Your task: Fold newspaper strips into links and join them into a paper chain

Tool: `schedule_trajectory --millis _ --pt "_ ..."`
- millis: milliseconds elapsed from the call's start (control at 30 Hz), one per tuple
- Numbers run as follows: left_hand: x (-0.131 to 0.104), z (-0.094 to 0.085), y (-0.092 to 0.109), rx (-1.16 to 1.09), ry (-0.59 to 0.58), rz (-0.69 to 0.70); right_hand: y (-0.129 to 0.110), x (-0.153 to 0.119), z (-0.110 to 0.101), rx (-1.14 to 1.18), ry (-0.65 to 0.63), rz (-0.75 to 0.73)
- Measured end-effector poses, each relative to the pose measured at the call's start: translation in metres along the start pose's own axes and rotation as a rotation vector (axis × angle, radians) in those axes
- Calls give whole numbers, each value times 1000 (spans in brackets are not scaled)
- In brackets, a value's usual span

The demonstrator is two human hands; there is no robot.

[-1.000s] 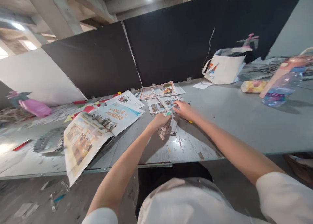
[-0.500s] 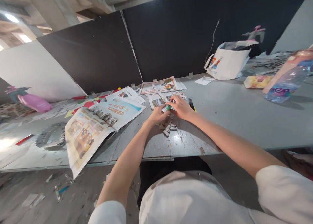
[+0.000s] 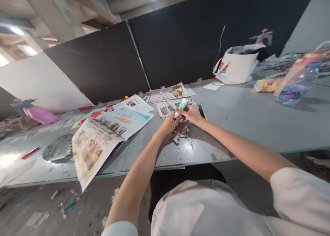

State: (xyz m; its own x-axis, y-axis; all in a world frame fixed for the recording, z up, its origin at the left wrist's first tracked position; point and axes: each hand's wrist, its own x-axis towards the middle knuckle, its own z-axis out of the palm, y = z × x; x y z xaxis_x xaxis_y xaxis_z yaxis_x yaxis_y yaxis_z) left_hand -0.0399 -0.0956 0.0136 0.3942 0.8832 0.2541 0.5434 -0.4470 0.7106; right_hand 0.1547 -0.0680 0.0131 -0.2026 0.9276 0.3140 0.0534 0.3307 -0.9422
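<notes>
A white and green glue stick [image 3: 182,105] is tilted upright between my two hands. My left hand [image 3: 169,123] closes its fingers on the lower end of the stick. My right hand [image 3: 190,114] has thumb and fingers wrapped round the stick from the other side. Small grey and brown paper pieces [image 3: 177,137] lie on the table just below my hands. Printed sheets [image 3: 165,109] with pictures lie right behind my hands. A black and yellow cutter [image 3: 202,111] rests just right of my right hand.
An open magazine [image 3: 93,146] overhangs the front edge of the grey table [image 3: 252,126] at the left. A white bag [image 3: 235,67], a plastic bottle [image 3: 296,88] and a snack packet [image 3: 267,85] stand or lie at the right.
The glue stick has come up to a more upright tilt and more of it shows. My right hand has turned and lowered beside it. The whole view has shifted slightly.
</notes>
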Motion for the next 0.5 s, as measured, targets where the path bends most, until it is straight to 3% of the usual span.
schedule_trajectory --millis 167,500 --pt "2 6 3 -21 10 -44 3 3 3 86 63 75" --pt "16 9 11 -270 -31 -102 3 11 8 197 125 43"
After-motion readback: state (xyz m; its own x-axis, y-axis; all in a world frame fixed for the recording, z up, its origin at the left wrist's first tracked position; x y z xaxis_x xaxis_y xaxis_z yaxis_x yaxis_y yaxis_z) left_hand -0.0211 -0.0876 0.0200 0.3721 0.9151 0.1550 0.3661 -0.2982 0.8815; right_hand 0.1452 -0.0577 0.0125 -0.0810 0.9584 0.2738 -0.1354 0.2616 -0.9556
